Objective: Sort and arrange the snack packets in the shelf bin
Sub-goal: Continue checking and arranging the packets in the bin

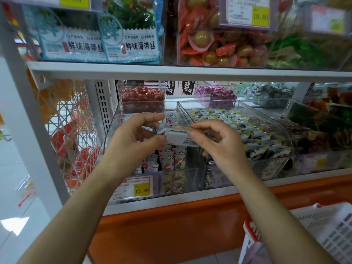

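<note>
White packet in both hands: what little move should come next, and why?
Probably lower the white packet into the clear bin beneath it, standing it beside the upright cartoon packets. The left hand and right hand each pinch an end of it, holding it over that bin's rows, so that seems the nearest slot.

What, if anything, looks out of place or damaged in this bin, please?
Nothing looks spilled or torn. Only the white packet is out of place: left hand and right hand pinch it above the clear bin, its left end crumpled, while the cartoon packets stand upright.
</note>
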